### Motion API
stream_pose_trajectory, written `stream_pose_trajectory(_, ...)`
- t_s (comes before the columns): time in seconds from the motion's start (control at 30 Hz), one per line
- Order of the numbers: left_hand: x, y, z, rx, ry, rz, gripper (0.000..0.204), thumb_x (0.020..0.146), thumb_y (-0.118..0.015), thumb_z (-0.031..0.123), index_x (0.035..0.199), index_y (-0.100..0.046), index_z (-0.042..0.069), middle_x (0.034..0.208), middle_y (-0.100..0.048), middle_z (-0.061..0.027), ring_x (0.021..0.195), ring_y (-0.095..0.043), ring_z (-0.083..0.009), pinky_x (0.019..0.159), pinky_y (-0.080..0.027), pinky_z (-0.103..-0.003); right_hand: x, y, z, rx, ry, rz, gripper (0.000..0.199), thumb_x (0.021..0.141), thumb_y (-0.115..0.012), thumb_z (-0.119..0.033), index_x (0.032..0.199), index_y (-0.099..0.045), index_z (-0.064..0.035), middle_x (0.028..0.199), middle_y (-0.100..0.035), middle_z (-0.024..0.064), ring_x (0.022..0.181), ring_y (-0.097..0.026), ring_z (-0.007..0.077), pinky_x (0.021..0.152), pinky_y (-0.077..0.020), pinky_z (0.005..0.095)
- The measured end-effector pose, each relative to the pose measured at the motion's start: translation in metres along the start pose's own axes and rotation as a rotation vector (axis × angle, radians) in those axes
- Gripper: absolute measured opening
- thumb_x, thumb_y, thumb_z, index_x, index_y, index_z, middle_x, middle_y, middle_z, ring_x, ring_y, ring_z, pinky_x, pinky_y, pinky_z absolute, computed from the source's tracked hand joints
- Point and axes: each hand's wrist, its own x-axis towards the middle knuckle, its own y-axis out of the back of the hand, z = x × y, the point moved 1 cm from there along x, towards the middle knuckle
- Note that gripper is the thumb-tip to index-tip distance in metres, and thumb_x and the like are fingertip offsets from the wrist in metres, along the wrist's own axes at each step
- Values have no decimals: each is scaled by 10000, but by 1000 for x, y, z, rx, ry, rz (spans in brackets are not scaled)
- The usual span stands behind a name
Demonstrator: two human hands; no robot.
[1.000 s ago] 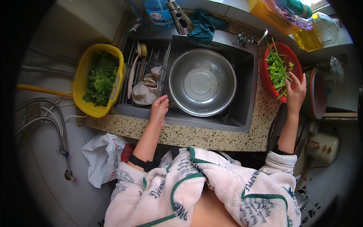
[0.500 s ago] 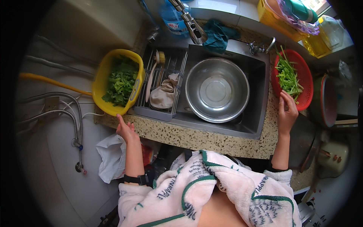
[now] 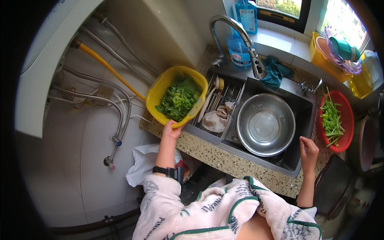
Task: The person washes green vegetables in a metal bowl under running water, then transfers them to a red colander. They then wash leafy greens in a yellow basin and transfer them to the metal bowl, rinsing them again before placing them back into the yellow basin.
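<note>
At the near rim of the yellow plastic basin (image 3: 153, 105), my left hand (image 3: 172, 130) is closed, its fingers partly hidden by the basin. Leafy greens (image 3: 180, 95) lie inside the basin, which stands on the counter left of the sink. My right hand (image 3: 309, 152) holds nothing over the sink's right edge, its fingers loosely bent and apart. To its right, clear of the fingers, a red colander (image 3: 347, 114) holds cut green stems (image 3: 331, 120). A steel bowl (image 3: 264, 124) sits in the sink (image 3: 298, 166) with a little water in its bottom.
A drying rack (image 3: 224, 134) across the sink's left side carries a brush (image 3: 219, 85) and a beige cloth (image 3: 216, 120). The faucet (image 3: 258, 68) arches over the back, beside a teal cloth (image 3: 276, 72) and a blue bottle (image 3: 240, 54). Hoses (image 3: 120, 100) run along the left wall.
The view has swung left, so things appear farther right. My left hand has gone from touching the yellow basin's rim to gripping it. My right hand has left the red colander.
</note>
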Motion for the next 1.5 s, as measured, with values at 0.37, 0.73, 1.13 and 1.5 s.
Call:
stream_pose_trajectory(0.37, -129, -21, -60, 663, -360, -36, 195, 698, -523, -22, 889, -487, -4, 794, -513, -86, 609, -565, -216, 465, -503, -338, -18, -14, 1, 63, 40, -49, 121, 796, -616, -20, 913, -643, -5, 856, -647, 130, 751, -642, 253, 657, -496, 307)
stream_pose_trajectory(0.73, -148, -64, -185, 769, 155, -334, 401, 742, -494, -41, 1136, -428, -4, 925, -532, -111, 827, -604, -251, 690, -562, -380, -49, -74, 33, 1011, -838, -394, 705, 866, -585, -413, 1379, -300, -23, 1300, -460, 129, 1152, -484, 203, 941, -394, 306)
stream_pose_trajectory(1.13, -139, -92, -252, 823, 681, -413, 170, 765, -535, 50, 920, -474, 16, 768, -554, -71, 583, -605, -164, 498, -574, -274, -28, 13, 11, 529, -65, 81, 381, 808, -522, -334, 1050, -502, -40, 1517, -67, 155, 1409, 8, 283, 1114, -31, 431)
stream_pose_trajectory(1.5, -100, -67, -289, 375, 1378, -751, 501, 832, -391, 198, 1303, -379, 28, 1131, -510, -362, 548, -597, -111, 397, -477, -134, 75, -12, -57, -27, 195, 34, 320, 909, -408, -167, 650, -408, 21, 663, -414, 154, 683, -417, 321, 666, -348, 392)
